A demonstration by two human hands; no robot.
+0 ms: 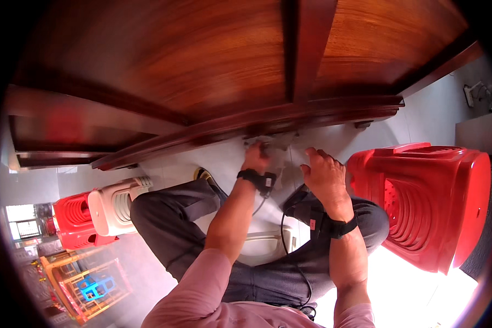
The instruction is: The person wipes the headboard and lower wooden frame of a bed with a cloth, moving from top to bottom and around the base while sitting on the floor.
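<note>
My left hand (pixel 255 157) is low at the floor, beside the bottom edge of a dark reddish wooden cabinet (pixel 240 123). Its fingers are curled and somewhat blurred around a small dark thing that I cannot make out. Just past it, a greyish patch (pixel 279 142) of unclear kind shows on the pale tiles. My right hand (pixel 327 177) hangs in front of my knee with nothing in it, thumb and fingers apart. Each wrist wears a black strap (pixel 344 227) with a small box, and a dark cable (pixel 283 232) trails from there.
Red plastic stools (pixel 421 202) stand stacked at my right. To the left are a cream stool (pixel 112 210), another red one (pixel 71 221) and a wooden frame (pixel 71 287) with a blue stool (pixel 95 287). A low pale seat (pixel 262 246) is between my legs. A power strip (pixel 469 95) lies far right.
</note>
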